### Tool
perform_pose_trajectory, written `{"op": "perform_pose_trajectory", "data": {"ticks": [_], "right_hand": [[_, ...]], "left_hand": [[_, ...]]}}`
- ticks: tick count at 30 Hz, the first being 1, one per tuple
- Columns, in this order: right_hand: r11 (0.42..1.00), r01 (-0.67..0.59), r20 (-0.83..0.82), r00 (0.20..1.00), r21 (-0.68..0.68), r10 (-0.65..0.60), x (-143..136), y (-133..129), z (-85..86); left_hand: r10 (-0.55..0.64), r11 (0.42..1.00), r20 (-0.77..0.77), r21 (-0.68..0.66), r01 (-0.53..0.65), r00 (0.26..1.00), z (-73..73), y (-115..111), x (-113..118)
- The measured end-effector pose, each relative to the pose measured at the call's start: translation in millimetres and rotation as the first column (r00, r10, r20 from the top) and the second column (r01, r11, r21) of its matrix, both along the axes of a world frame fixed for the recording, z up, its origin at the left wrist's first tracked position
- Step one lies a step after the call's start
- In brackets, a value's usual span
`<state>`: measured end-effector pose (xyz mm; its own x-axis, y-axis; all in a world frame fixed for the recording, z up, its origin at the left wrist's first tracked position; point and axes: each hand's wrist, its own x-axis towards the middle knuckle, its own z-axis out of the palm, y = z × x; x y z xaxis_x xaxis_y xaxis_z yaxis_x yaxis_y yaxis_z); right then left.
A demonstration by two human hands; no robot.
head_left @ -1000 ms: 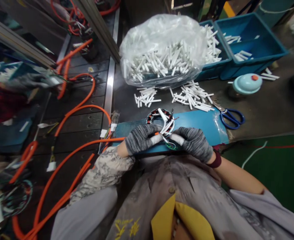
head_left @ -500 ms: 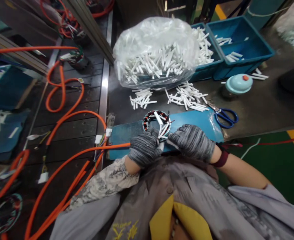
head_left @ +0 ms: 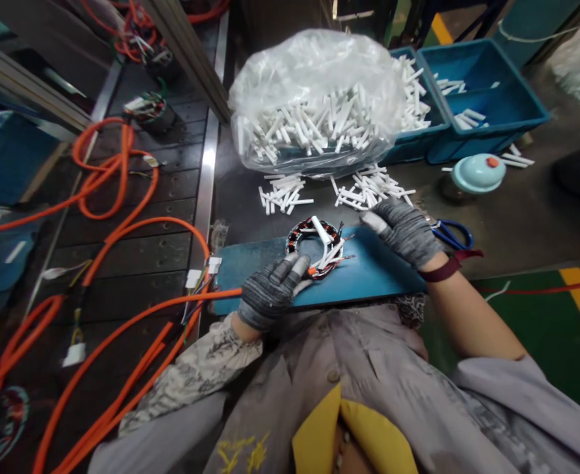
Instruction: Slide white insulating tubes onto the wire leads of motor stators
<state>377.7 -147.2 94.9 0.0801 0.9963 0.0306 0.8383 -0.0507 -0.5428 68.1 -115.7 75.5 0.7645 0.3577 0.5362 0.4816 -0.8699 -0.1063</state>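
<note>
My left hand (head_left: 272,291), in a grey striped glove with pale fingertips, is closed around the end of an orange cable (head_left: 171,303). Just beyond its fingers, a ring-shaped motor stator (head_left: 292,243) with dark windings lies on a blue board (head_left: 373,273). White sleeves (head_left: 322,230) and wires cross the ring's right side. My right hand (head_left: 404,232), gloved alike, hovers over the board's right end, beside a loose pile of short white tubes (head_left: 371,187). Its thumb and fingers look apart, with nothing visible between them.
Behind the board stands a clear plastic bag (head_left: 314,66) of white tubes, next to blue bins (head_left: 487,66). Blue-handled scissors (head_left: 451,234) and a light-blue lidded container (head_left: 478,174) are at right. Orange cables loop over a slatted conveyor (head_left: 136,253) on the left.
My right hand has left the stator and moved up and right to the tube pile. My left hand has shifted slightly left, uncovering more of the ring and the cable's end.
</note>
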Motion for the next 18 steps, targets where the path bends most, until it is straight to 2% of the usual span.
{"op": "perform_pose_trajectory", "data": {"ticks": [2, 4, 6, 8, 10, 12, 15, 18], "right_hand": [[0.995, 0.082, 0.207, 0.976, -0.056, -0.069, 2.4, 8.1, -8.3], [0.987, 0.115, 0.378, 0.924, -0.111, -0.065, 0.3, 13.9, -17.0], [0.987, 0.114, 0.432, 0.900, -0.116, -0.053, -2.6, 15.9, -22.9], [0.990, 0.126, 0.410, 0.908, -0.065, -0.088, -3.6, 12.8, -24.7], [0.983, 0.175, 0.303, 0.935, 0.050, -0.182, -2.5, 4.8, -23.2], [0.952, 0.240, 0.065, 0.965, 0.189, -0.256, -1.4, -6.3, -20.0], [0.945, 0.237, -0.348, 0.926, 0.227, -0.149, -2.9, -21.0, -15.6], [0.981, 0.124, -0.504, 0.863, 0.151, -0.032, -6.3, -25.9, -14.0]], "left_hand": [[0.007, 1.000, -0.008, -0.025, -0.007, 1.000, -0.5, 0.6, 3.3], [0.005, 1.000, 0.024, -0.016, -0.005, 1.000, -1.6, -1.7, 4.3], [-0.016, 1.000, 0.067, 0.015, 0.015, 0.998, -3.4, -7.7, 3.9], [-0.037, 0.999, 0.069, 0.033, 0.035, 0.997, -5.6, -15.7, 3.0], [-0.036, 0.999, 0.042, 0.034, 0.035, 0.998, -7.6, -21.9, 2.0], [-0.041, 0.999, 0.043, 0.031, 0.040, 0.998, -8.7, -22.9, 0.3], [-0.133, 0.991, 0.031, 0.005, 0.133, 0.991, -6.2, -12.9, -3.9], [-0.150, 0.988, -0.032, -0.036, 0.149, 0.988, 2.7, 2.2, -7.2]]}}
